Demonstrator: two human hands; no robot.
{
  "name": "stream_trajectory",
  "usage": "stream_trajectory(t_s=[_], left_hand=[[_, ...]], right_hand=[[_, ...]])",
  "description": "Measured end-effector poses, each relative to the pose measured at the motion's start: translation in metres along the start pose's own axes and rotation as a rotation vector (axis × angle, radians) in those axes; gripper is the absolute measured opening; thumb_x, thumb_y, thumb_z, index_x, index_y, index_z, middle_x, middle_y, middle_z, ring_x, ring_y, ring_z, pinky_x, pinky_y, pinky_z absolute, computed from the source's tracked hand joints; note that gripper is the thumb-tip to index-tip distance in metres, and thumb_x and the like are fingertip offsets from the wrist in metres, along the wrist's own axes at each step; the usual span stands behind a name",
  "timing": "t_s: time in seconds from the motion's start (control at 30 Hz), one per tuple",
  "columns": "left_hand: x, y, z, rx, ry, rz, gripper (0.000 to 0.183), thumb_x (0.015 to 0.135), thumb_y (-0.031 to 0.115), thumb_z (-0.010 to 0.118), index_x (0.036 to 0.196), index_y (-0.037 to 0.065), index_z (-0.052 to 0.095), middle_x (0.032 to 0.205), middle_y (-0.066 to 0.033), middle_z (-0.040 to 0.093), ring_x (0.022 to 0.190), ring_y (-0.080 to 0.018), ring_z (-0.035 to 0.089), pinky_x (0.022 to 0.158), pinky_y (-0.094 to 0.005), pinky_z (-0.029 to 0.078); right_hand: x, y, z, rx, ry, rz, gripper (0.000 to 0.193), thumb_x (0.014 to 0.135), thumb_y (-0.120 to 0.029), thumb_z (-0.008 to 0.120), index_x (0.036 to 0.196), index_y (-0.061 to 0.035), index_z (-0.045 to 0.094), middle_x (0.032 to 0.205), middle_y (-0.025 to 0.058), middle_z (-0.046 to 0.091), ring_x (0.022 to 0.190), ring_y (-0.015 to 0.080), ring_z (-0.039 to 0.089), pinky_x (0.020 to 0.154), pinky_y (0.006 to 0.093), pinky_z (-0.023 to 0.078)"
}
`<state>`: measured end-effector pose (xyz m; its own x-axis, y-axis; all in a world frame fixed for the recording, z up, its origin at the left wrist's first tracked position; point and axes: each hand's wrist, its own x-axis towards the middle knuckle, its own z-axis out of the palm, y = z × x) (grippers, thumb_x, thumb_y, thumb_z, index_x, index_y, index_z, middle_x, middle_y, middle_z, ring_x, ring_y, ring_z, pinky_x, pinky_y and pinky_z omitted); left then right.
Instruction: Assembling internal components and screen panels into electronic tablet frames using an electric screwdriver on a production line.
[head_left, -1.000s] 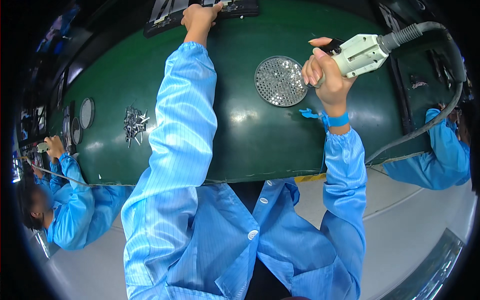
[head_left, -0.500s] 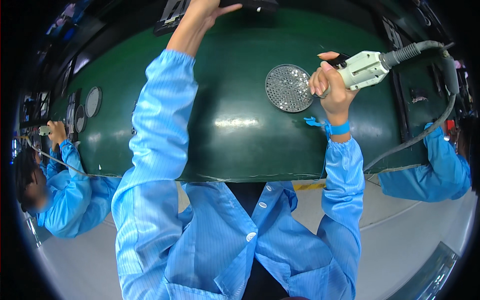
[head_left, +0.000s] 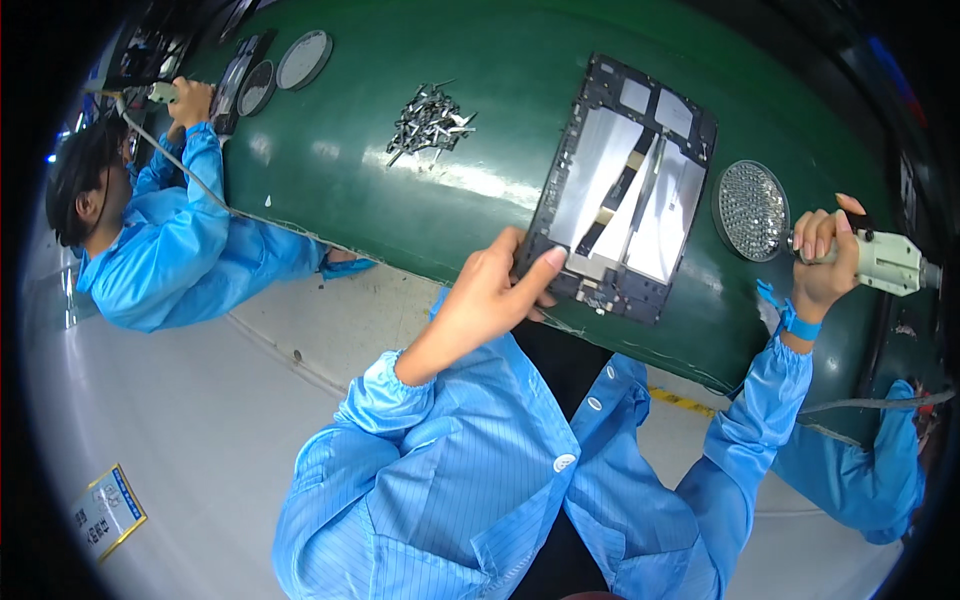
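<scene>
My left hand (head_left: 500, 285) grips the near left corner of an opened tablet (head_left: 665, 225), thumb on top and fingers beneath the edge. The tablet lies tilted across the green table, its silver battery panels, dark frame and black strips exposed. Wrapped in my right hand (head_left: 825, 258) is a pale, corded electric screwdriver (head_left: 890, 262), held out to the right with its cable end pointing away. Its tip is hidden by my fingers. Between the tablet and that hand sits a round dish (head_left: 718, 205) holding many small shiny pieces, probably screws. A blue strap circles my right wrist.
On the green table (head_left: 340, 190), a heap of small black and silver parts (head_left: 430, 125) lies left of the tablet. Farther left, a co-worker (head_left: 160, 230) holds a similar tool near two round dishes. Another blue sleeve (head_left: 850, 480) shows at the right.
My left hand has come back from the far side and now holds the tablet near me. The view has swung left, bringing the parts heap into sight. My right hand still holds the screwdriver.
</scene>
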<state>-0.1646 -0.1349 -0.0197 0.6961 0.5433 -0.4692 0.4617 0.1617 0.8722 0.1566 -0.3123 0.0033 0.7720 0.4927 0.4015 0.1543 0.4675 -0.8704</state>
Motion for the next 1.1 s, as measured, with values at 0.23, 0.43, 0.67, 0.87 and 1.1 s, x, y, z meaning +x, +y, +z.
stream_trajectory(t_s=[0.23,0.43,0.67,0.87,1.1], left_hand=[[0.071,0.030,-0.092,0.839,0.763,0.841,0.014,0.089,0.019,0.068,0.084,0.005,0.068,0.077,-0.0138,0.060,0.066,-0.0339,0.061,0.057,-0.0434,0.048],[0.155,0.042,-0.175,0.803,0.356,0.593,0.032,0.082,0.029,0.078,0.102,0.005,0.072,0.093,-0.0093,0.071,0.084,-0.0201,0.067,0.077,-0.0328,0.053],[0.169,0.045,-0.185,0.724,0.259,0.571,0.021,0.090,0.019,0.072,0.096,0.000,0.067,0.085,0.0000,0.065,0.080,-0.0076,0.057,0.075,-0.0224,0.045],[0.155,0.087,-0.138,0.401,0.234,0.881,0.028,0.091,0.024,0.072,0.106,0.000,0.070,0.099,-0.0045,0.072,0.089,-0.0094,0.062,0.081,-0.0226,0.047],[0.145,0.115,-0.034,0.215,-0.076,0.533,0.019,0.089,0.012,0.073,0.098,-0.005,0.074,0.086,-0.0049,0.072,0.076,-0.0099,0.062,0.070,-0.0243,0.050]], right_hand=[[-0.005,-0.009,0.010,-0.031,-0.011,-0.024,0.027,0.093,-0.009,0.045,0.112,0.0078,0.054,0.054,0.0002,0.034,0.044,0.0106,0.034,0.045,0.0288,0.036],[-0.009,-0.009,0.014,-0.021,-0.021,0.043,0.029,0.094,-0.013,0.047,0.117,0.0036,0.054,0.056,-0.0026,0.033,0.047,0.0093,0.035,0.049,0.0290,0.036],[0.000,-0.006,0.014,0.055,-0.042,-0.020,0.022,0.090,-0.002,0.050,0.106,0.0092,0.056,0.055,0.0035,0.040,0.044,0.0127,0.039,0.044,0.0321,0.040],[0.003,-0.006,0.021,0.059,-0.099,-0.029,0.024,0.090,-0.003,0.047,0.110,0.0084,0.055,0.055,0.0020,0.036,0.043,0.0126,0.038,0.045,0.0323,0.038],[-0.004,-0.008,0.014,-0.081,-0.052,0.007,0.030,0.092,-0.012,0.044,0.114,0.0067,0.053,0.055,-0.0003,0.034,0.045,0.0109,0.035,0.047,0.0299,0.037]])
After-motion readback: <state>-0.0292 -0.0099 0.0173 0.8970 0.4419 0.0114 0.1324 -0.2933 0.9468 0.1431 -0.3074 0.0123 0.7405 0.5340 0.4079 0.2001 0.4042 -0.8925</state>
